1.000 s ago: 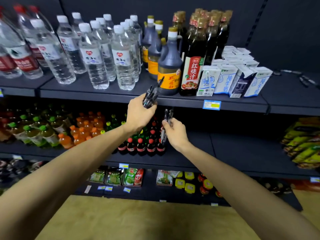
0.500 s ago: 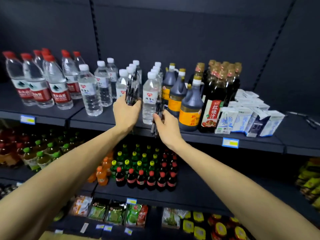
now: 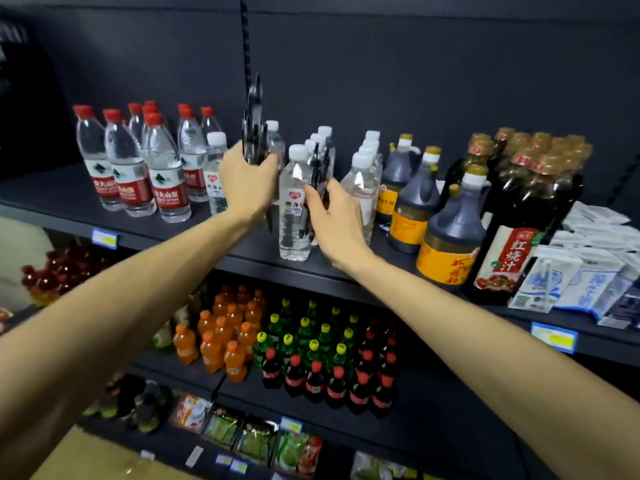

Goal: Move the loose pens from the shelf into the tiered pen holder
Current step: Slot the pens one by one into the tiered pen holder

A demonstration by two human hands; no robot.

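Hands raised side by side in front of the upper shelf (image 3: 242,252), each gripping pens. Left hand (image 3: 248,183) is closed around a thick bundle of dark pens (image 3: 254,133) held upright, their tips rising above the bottle caps against the dark back panel (image 3: 415,71). Right hand (image 3: 334,220), slightly lower and just beside the left, pinches a smaller bunch of dark pens (image 3: 317,168), also roughly upright, in front of a white-capped water bottle (image 3: 294,202). Both forearms reach up from the lower corners of the view. Behind the hands stand more white-capped water bottles (image 3: 363,174); to the left is a group of red-capped water bottles (image 3: 138,168) with red labels. To the right of the hands are dark sauce jugs with orange labels (image 3: 450,230), then tall dark sauce bottles (image 3: 519,209), one with a red and white label, and white milk cartons (image 3: 571,282) at the far right. Blue price tags (image 3: 554,337) are fixed to the shelf edge. The shelf below carries small orange soda bottles (image 3: 225,337), green bottles with yellow caps (image 3: 308,334) and dark cola bottles with red caps (image 3: 329,379). Snack packets (image 3: 259,441) lie on the lowest shelf. The pen holder is not visible in this view.
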